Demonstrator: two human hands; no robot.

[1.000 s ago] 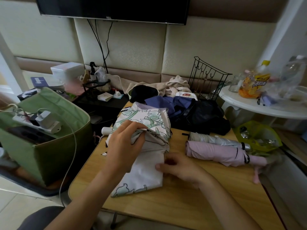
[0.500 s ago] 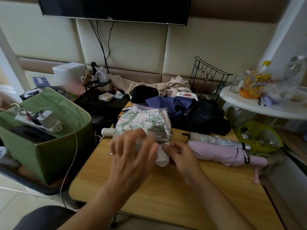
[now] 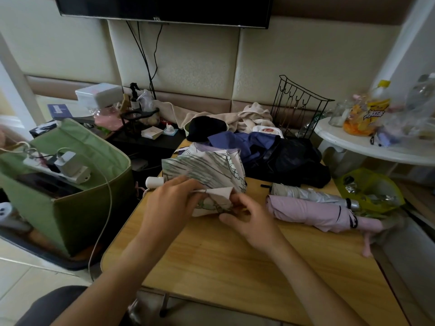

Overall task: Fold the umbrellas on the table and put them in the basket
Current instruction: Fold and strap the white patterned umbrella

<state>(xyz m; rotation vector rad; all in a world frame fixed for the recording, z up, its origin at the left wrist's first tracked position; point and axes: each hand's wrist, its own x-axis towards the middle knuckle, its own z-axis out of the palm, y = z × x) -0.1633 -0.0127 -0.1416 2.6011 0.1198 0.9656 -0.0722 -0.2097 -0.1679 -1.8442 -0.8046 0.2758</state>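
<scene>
While both my hands work the white leaf-print umbrella at the wooden table's far-left part | left hand pinches canopy fabric | right hand curled on its fold | pink umbrella, silver umbrella folded right | green basket left, off table

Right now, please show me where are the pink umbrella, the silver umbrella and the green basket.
pink umbrella (image 3: 313,211), head view, middle of its rolled canopy.
silver umbrella (image 3: 306,193), head view, middle of its folded canopy.
green basket (image 3: 70,215), head view, its near outer wall.
</scene>
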